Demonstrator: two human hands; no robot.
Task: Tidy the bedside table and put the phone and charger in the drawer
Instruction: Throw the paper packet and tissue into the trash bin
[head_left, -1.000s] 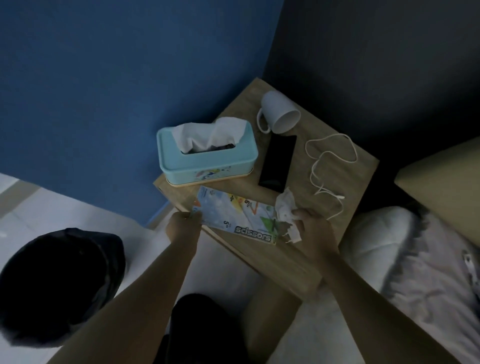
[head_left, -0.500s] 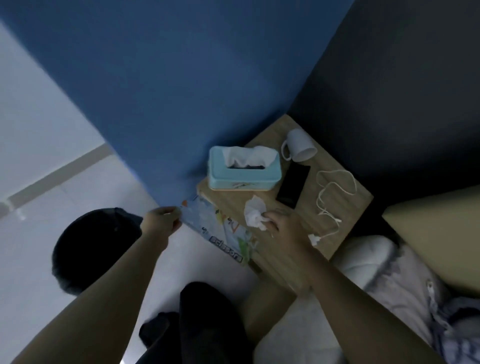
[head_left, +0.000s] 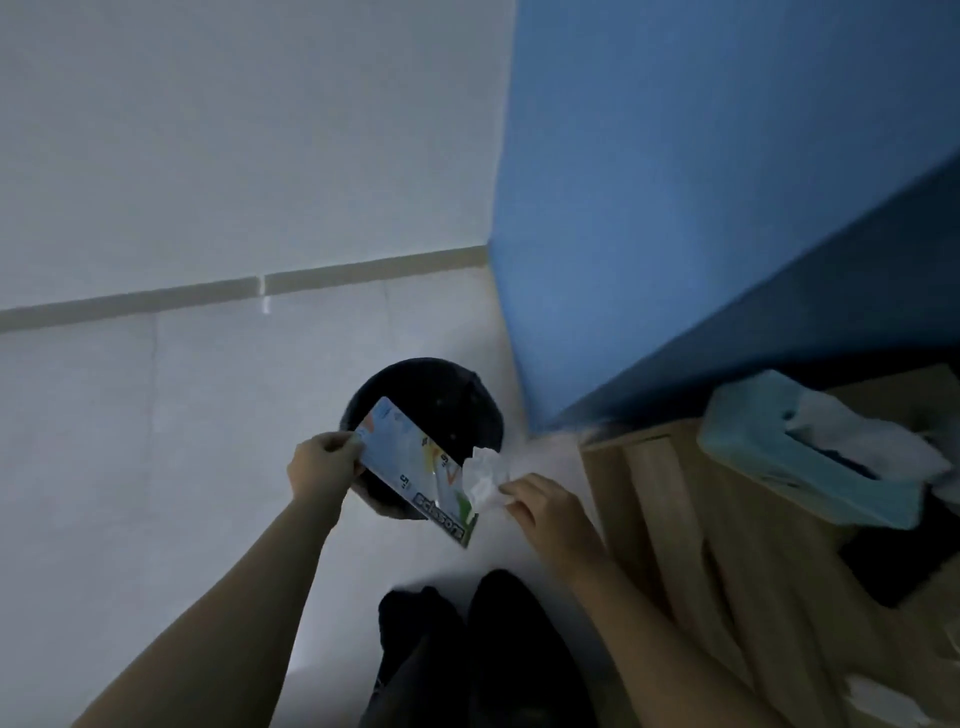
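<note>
- The left hand (head_left: 324, 470) pinches one short end of a colourful flat cardboard pack printed with the word "scissors" (head_left: 410, 462), thumb on top and fingers curled beneath
- The pack slants across the mouth of a round black waste bin (head_left: 441, 395) on the pale tiled floor (head_left: 156, 467), its far corner over the bin's dark inside and its near end past the rim
- The right hand (head_left: 540, 506) pinches a crumpled white tissue (head_left: 483, 480) between thumb and fingertips, the other fingers loosely bent
- The tissue hangs just left of the right hand, at the bin's right rim and touching or overlapping the pack's edge; which one cannot be told
- The two hands are near each other, with pack and tissue between them
- To the right stands the light wooden bedside table, its tabletop (head_left: 769, 582) blurred, against a blue wall (head_left: 675, 208)
- A pale teal rectangular tissue box (head_left: 779, 467) with white tissue poking out sits on the tabletop, well apart from both hands
- A dark flat shape lies just beside the box, too blurred to name
</note>
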